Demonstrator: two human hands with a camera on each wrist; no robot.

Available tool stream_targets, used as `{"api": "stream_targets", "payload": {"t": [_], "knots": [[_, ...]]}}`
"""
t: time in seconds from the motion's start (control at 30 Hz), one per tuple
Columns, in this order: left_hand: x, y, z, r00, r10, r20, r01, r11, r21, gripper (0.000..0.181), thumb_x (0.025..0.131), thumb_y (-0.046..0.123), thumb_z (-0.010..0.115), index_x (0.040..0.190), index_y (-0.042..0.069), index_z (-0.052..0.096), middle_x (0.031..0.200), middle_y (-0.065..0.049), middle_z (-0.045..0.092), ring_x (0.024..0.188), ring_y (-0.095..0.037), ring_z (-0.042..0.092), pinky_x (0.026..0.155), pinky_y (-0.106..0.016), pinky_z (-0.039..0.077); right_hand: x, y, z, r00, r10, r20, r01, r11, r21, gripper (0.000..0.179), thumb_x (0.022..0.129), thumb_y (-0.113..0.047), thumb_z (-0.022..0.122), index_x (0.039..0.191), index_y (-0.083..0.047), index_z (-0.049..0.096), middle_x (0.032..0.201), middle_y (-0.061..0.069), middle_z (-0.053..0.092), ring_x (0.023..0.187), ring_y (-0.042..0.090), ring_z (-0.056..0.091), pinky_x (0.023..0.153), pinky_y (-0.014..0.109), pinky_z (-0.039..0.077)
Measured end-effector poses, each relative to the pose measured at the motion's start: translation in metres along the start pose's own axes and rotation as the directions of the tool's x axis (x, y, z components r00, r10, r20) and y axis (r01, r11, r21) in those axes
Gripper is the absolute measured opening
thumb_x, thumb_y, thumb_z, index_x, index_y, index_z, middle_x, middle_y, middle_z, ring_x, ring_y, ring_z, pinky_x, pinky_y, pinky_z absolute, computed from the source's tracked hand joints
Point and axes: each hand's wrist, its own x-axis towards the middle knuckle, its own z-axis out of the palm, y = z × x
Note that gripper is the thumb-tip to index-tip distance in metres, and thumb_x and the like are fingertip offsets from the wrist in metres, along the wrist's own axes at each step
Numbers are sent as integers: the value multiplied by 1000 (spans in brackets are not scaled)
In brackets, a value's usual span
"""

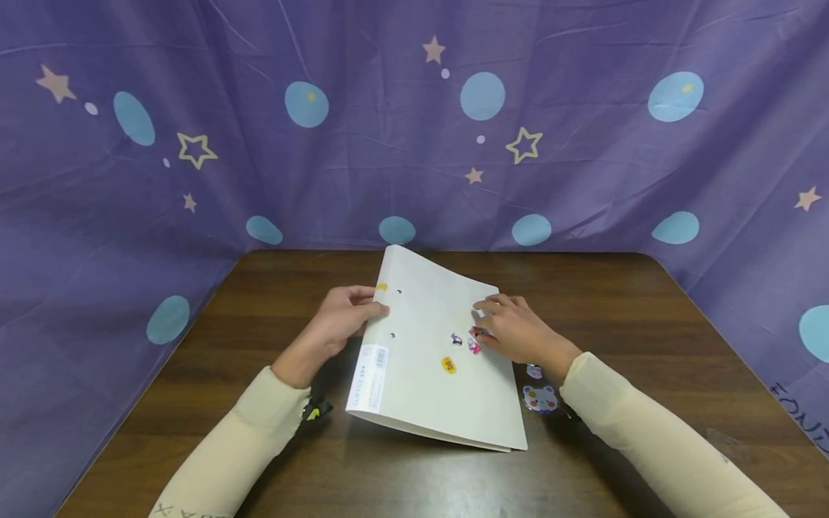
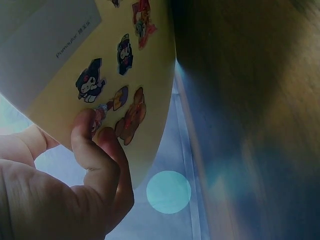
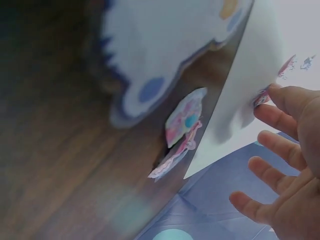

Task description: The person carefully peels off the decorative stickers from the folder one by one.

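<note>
A white clip file folder (image 1: 414, 392) is held up at a tilt over the table, its labelled spine to the left. My left hand (image 1: 337, 320) grips that spine, thumb on the front and fingers behind. In the left wrist view those fingers lie against a face with several stickers, among them a brown bear sticker (image 2: 132, 115) and a black-hooded character sticker (image 2: 90, 82). On the front are an orange sticker (image 1: 449, 365), a black-and-white sticker (image 1: 456, 339) and a pink sticker (image 1: 474, 347). My right hand (image 1: 514, 334) pinches a small reddish sticker (image 3: 261, 98) against the front cover.
Right of the folder, a white-and-blue bear-face piece (image 1: 540, 399) lies on the wooden table (image 1: 648, 345), with small pink-and-white pieces (image 3: 185, 120) beside it. A black-and-yellow item (image 1: 316, 410) sits by the left sleeve. Behind hangs a purple curtain (image 1: 401, 144).
</note>
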Motion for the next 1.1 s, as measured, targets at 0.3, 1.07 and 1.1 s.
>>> {"api": "stream_targets", "payload": {"t": [0.3,1.07,1.1], "knots": [[-1,0,0,1000,5,-7,-5,1000,13,56,89,2,71,140,-11,51,120,-24,65,85,-21,71,73,-34,63,5,-5,-1,998,57,22,-57,998,29,10,95,-23,75,100,-15,79,136,9,64,126,36,54,94,61,46],[0,0,0,1000,2,-11,-2,1000,19,54,90,2,70,139,-11,52,119,-24,65,85,-23,71,73,-36,63,14,9,-7,969,189,160,-235,905,354,13,92,-23,77,83,-22,69,128,10,60,116,39,46,85,56,41],[0,1,0,1000,2,-12,-1,1000,21,54,89,2,70,139,-10,53,119,-24,65,85,-23,71,73,-36,63,13,9,-7,974,183,136,-220,909,354,13,92,-23,78,82,-22,69,128,11,60,115,39,46,85,56,41]]}}
